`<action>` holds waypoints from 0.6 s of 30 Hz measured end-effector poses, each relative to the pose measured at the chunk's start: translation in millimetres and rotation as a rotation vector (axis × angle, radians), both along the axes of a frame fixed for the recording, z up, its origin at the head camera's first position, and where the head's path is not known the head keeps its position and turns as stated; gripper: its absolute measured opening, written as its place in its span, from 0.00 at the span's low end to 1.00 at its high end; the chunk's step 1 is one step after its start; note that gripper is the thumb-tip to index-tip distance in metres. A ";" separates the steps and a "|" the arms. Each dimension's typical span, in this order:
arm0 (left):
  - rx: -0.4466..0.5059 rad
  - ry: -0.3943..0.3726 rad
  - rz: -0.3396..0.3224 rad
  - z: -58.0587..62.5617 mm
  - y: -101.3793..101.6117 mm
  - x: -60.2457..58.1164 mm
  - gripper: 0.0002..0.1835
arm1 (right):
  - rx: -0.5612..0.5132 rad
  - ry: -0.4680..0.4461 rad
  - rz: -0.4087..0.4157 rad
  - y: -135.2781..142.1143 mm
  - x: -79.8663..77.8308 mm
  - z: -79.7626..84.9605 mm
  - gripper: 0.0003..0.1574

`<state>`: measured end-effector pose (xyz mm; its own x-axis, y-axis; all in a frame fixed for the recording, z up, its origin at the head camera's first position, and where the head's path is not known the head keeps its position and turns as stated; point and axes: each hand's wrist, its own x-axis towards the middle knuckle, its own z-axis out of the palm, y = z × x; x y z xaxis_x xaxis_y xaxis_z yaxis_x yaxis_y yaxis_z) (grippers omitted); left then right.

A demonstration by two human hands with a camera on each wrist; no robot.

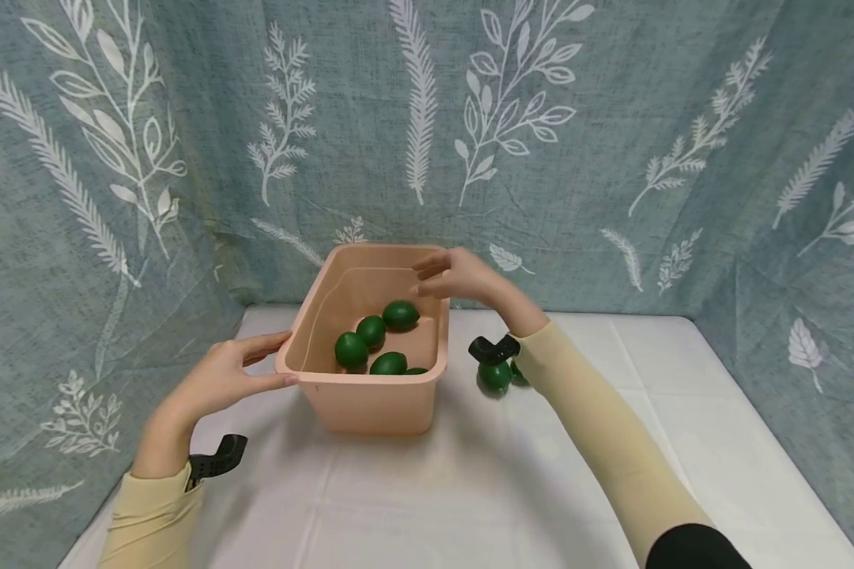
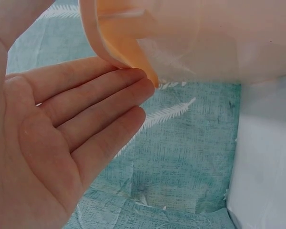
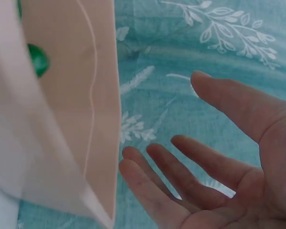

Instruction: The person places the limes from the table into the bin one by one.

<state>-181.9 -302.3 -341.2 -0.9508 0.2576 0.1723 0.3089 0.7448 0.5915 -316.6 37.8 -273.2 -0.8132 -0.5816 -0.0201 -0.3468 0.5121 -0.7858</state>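
A peach-coloured plastic bin (image 1: 373, 405) stands on the table, with several dark green lime-like fruits (image 1: 401, 315) on its floor. At its near left corner my left hand (image 1: 228, 378) touches the rim, thumb and fingers spread apart. In the left wrist view, the straight fingers (image 2: 93, 98) meet the underside of the rim. Over the bin's right rim, towards the back, hovers my right hand (image 1: 459, 276) with nothing in it. Its fingers (image 3: 183, 174) are loosely bent and apart from the thumb in the right wrist view.
Right of the bin, another green fruit (image 1: 494, 378) lies on the white tablecloth (image 1: 398, 506), and one more beside it is partly hidden by my right sleeve (image 1: 591, 411). A blue-green curtain (image 1: 370, 118) with white leaf prints hangs behind and at both sides.
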 end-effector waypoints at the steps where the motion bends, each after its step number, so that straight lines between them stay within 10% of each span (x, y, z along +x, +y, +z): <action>1: -0.003 0.002 -0.001 0.4 0.1 -0.9 0.38 | 0.014 0.012 0.004 3.6 0.5 0.0 0.33; 18: -0.016 -0.003 -0.004 0.9 1.6 -3.3 0.38 | 0.016 0.045 -0.059 60.9 -6.2 -22.2 0.37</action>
<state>-185.1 -300.7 -340.3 -0.9501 0.2645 0.1655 0.3107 0.7528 0.5804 -322.8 98.7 -295.4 -0.8462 -0.5328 0.0079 -0.3504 0.5451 -0.7617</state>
